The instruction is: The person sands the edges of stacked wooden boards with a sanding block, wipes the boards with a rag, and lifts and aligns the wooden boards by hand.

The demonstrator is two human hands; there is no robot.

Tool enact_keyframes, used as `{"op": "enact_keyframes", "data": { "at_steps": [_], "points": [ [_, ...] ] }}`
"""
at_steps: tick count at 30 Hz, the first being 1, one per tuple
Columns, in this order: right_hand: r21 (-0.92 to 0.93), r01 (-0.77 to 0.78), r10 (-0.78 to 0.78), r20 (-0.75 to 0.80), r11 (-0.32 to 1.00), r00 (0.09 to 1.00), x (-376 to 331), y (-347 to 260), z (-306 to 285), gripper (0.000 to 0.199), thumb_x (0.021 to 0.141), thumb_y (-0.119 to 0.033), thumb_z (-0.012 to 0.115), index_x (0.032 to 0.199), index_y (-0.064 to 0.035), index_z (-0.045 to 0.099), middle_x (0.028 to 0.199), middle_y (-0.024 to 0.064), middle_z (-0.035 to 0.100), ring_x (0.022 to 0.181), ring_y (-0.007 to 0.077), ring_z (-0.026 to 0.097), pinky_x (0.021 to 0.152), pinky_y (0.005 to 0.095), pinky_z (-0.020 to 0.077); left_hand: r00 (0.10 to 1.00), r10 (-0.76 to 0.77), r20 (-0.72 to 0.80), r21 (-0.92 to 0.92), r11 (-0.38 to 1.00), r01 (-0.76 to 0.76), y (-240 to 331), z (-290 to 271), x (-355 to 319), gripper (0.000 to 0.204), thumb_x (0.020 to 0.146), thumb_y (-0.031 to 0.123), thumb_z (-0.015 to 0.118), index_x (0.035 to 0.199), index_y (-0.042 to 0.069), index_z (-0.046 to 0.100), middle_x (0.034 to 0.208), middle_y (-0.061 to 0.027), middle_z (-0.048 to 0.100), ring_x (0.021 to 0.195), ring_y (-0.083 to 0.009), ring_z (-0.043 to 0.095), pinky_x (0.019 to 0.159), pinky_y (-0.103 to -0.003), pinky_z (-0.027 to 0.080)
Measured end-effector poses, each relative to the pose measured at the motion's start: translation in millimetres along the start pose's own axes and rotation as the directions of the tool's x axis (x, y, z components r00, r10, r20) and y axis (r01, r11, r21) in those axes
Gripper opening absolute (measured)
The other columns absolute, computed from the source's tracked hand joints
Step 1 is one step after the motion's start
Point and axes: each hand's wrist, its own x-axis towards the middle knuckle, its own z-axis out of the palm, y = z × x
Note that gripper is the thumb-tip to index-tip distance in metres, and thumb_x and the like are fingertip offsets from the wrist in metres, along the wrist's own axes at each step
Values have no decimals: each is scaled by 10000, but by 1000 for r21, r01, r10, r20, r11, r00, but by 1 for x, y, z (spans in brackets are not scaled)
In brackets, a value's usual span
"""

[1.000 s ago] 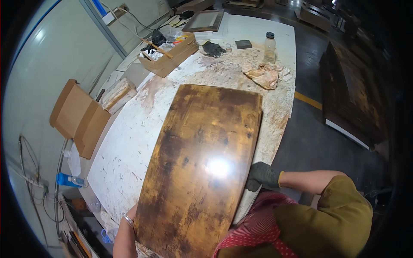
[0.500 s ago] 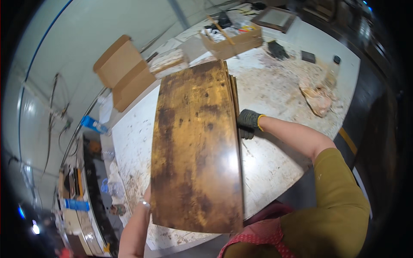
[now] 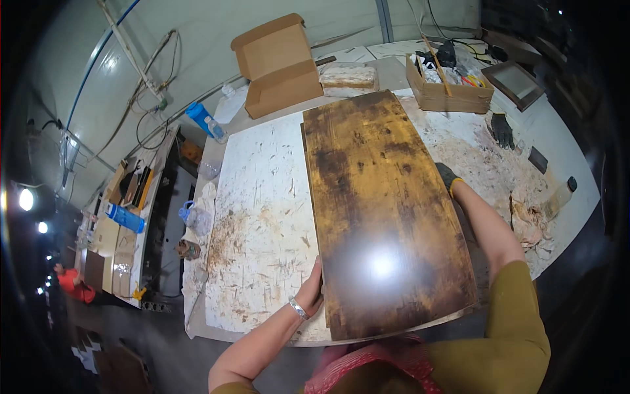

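A stack of brown wooden boards (image 3: 387, 217) with dark mottled stain leans across the white worktable in front of me. The top board's glossy face reflects a bright light, and edges of boards beneath it show along the left side. My left hand (image 3: 314, 285), bare with a silver band at the wrist, grips the lower left edge; its fingers are mostly hidden. On the far side, my right hand (image 3: 447, 176) in a dark glove with a yellow cuff holds the right edge, its fingertips out of sight behind the boards.
Behind the boards stand an open cardboard box (image 3: 279, 72), a pale block (image 3: 350, 80) and a carton of odds and ends (image 3: 449, 92). At right lie a dark glove (image 3: 502, 131), a crumpled cloth (image 3: 528, 220) and a bottle (image 3: 560, 197). Blue-capped bottles (image 3: 197, 220) stand at left.
My view has turned left, so the table and boards appear farther right. The offset board edges showed on the right before and show on the left now. My left hand has come into sight.
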Motion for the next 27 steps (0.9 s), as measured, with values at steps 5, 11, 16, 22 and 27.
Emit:
{"op": "enact_keyframes", "data": {
  "at_steps": [5,11,16,22,27],
  "points": [
    [750,-362,256,261,553,931,-100,-19,13,387,1026,-298,508,1289,-35,614,1124,54,696,950,131,662,850,298,552,995,93,22,28,995,-93,19,-42,34,919,958,722,292,1580,73,104,1654,-95,117,1510,-239,155,1206,-455,141],
    [955,-273,164,253,115,954,-116,-66,13,549,1031,-395,490,1455,-48,450,1289,90,624,1070,156,638,924,312,535,923,366,-117,-138,915,-380,86,-62,156,922,957,718,290,1584,90,42,1659,-111,55,1524,-269,89,1215,-466,99],
    [973,-221,145,210,65,967,-66,-84,3,538,1038,-387,471,1458,-50,448,1357,122,581,1139,177,611,985,314,502,931,357,-82,-136,921,-365,150,-37,182,938,943,737,291,1586,107,26,1662,-106,12,1528,-261,70,1215,-469,81],
    [975,-205,185,186,90,965,-36,-63,2,513,1041,-351,471,1451,-45,454,1363,120,577,1144,170,607,987,310,500,961,267,70,-233,941,-244,184,-17,199,762,1007,628,250,1523,73,316,1536,-126,390,1400,-260,387,1146,-453,311],
    [971,-216,235,188,100,954,-46,-45,2,492,1043,-321,472,1446,-40,458,1368,119,573,1148,164,604,989,307,499,916,352,190,-206,927,-313,182,-10,229,607,1061,473,270,1413,11,447,1328,-166,583,1116,-260,647,894,-404,576]
  ]
}}
